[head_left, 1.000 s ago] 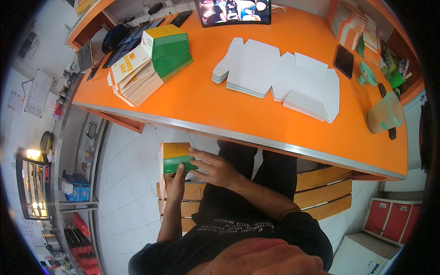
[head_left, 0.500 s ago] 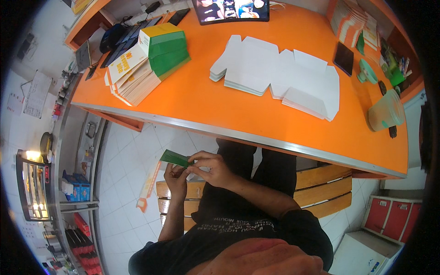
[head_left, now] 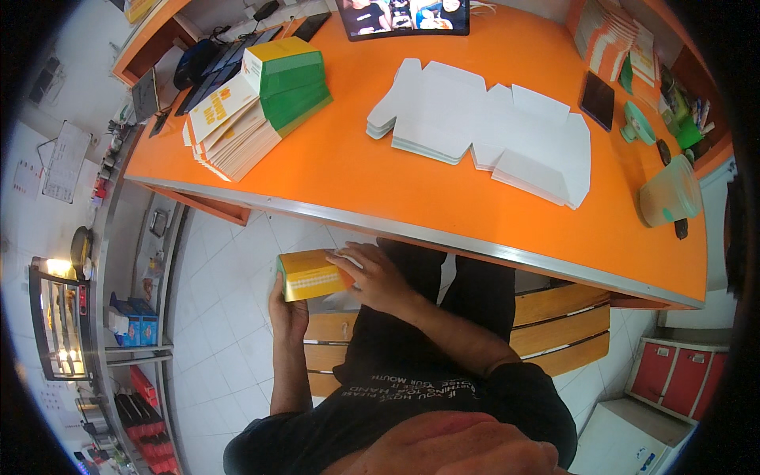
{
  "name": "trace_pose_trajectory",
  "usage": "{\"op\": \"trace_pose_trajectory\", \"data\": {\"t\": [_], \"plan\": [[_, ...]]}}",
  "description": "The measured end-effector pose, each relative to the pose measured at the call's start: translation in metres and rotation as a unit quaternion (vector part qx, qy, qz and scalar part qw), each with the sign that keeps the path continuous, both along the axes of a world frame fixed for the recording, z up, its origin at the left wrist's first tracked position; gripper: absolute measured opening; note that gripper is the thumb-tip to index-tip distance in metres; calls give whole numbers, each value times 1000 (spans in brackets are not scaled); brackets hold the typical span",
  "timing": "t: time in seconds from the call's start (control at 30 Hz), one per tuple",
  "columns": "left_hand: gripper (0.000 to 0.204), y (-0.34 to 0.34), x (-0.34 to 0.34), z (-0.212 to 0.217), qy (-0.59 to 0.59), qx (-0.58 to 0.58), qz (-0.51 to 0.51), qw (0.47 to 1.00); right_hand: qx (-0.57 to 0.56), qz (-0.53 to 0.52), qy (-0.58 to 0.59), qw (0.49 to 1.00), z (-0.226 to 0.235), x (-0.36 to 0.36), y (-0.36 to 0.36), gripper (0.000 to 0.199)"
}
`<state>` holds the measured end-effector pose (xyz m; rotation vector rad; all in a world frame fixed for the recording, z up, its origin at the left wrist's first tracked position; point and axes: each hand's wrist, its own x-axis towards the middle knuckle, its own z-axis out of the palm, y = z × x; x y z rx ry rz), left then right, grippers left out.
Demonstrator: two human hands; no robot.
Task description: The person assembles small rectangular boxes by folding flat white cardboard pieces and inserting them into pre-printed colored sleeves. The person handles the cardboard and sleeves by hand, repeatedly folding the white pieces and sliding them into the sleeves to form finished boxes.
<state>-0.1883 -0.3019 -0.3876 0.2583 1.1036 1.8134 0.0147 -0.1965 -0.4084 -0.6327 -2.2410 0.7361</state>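
Below the front edge of the orange table [head_left: 340, 170], over my lap, I hold a small yellow and orange carton [head_left: 310, 275]. My left hand [head_left: 286, 310] cups it from underneath and behind. My right hand [head_left: 378, 276] grips its right end, fingers over the top. On the table lie two fanned stacks of flat white carton blanks [head_left: 483, 131]. At the table's left stands a pile of flat yellow and green cartons [head_left: 257, 99].
A tablet with a lit screen [head_left: 404, 16] leans at the table's far edge. A black phone [head_left: 597, 100], a teal tape holder [head_left: 640, 124] and a pale green cup [head_left: 670, 192] sit at the right. A wooden bench [head_left: 546, 324] is under me. Shelves [head_left: 134, 332] stand on the left.
The carton in my hands has turned: it showed a green face, then a thin green edge, and now shows its yellow and orange face. Both hands stayed below the table edge.
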Motion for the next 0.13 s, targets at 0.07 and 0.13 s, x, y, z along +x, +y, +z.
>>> {"op": "trace_pose_trajectory", "data": {"t": [0.07, 0.13], "plan": [[42, -2, -1, 0, -57, 67, -35, 995, -13, 52, 22, 998, -13, -4, 4, 65], [45, -5, 1, 0, -125, 119, -42, 984, -16, 76, 36, 996, -29, -6, 5, 68]]}}
